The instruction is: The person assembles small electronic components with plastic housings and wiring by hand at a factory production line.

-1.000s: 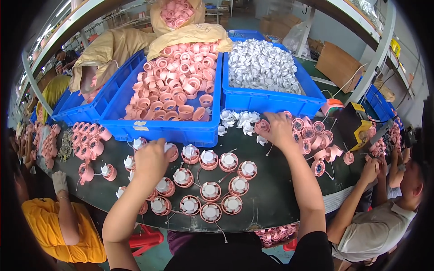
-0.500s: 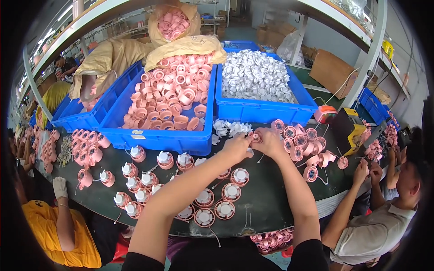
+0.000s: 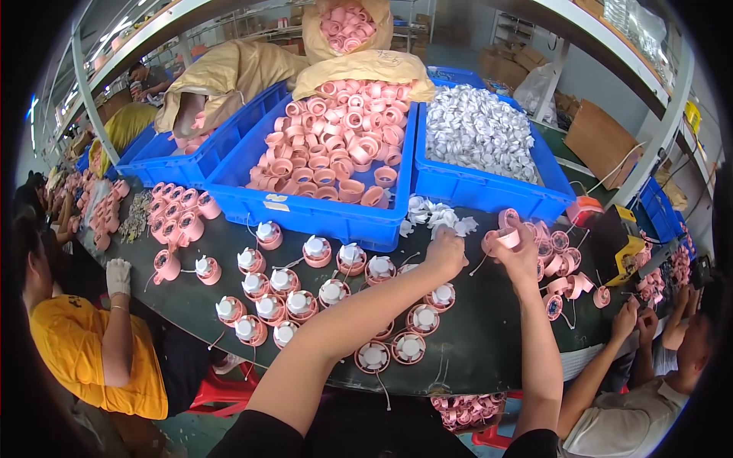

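Observation:
My right hand [image 3: 521, 258] grips a pink round housing [image 3: 489, 243] with its thumb and fingers, above the right-hand side of the table. To its left, my left hand [image 3: 447, 255] is closed with the fingers bunched. What it holds, if anything, is hidden. Just beyond that hand lies a small pile of loose white fan blades [image 3: 437, 214]. Several pink housings with white fan blades fitted [image 3: 333, 291] stand in front of the tubs and around my left forearm, some with wires trailing. More pink housings with wires [image 3: 561, 259] are heaped right of my right hand.
A blue tub [image 3: 321, 221] of pink rings and a blue tub [image 3: 489, 197] of white blades stand at the back. A yellow-and-black device [image 3: 622, 248] stands at right. Co-workers sit both sides: one in a yellow shirt [image 3: 92, 359], one in a pale shirt [image 3: 634, 420].
My hands were together at a pink housing and are now apart. The right hand now grips a pink housing; the left stays near the loose blades. The view has shifted, moving the scene rightward.

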A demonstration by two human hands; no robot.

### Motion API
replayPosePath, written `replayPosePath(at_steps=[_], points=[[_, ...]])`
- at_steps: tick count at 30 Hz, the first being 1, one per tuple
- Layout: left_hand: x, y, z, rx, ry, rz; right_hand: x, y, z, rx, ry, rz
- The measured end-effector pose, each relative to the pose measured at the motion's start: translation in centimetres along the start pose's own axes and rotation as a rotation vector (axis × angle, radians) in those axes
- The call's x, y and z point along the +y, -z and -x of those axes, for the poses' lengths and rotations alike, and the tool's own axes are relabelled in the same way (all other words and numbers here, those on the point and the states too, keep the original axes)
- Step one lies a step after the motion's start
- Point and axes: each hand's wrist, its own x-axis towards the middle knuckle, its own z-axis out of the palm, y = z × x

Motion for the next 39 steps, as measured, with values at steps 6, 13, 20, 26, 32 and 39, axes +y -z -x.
replayPosePath(at_steps=[6,13,20,26,32,39], points=[[0.9,3.6,1.9,0.136,0.024,0.158,-1.8,-0.8,3.8,-0.152,-0.025,-0.078],[2.0,9.9,9.3,0.145,0.047,1.057,-4.2,-5.1,8.2,-0.211,0.531,0.147],[3.0,13.3,15.5,0.048,0.182,1.383,-6.6,-6.9,10.0,-0.267,0.671,0.217],[2.3,13.2,16.4,0.127,0.082,1.241,-7.9,-8.1,10.8,-0.251,0.866,0.297],[2.5,12.9,17.2,0.188,0.057,1.314,-8.2,-8.5,11.6,-0.259,0.849,0.319],[3.6,12.9,18.1,0.344,0.011,1.080,-8.6,-8.4,12.0,-0.264,0.870,0.341]])
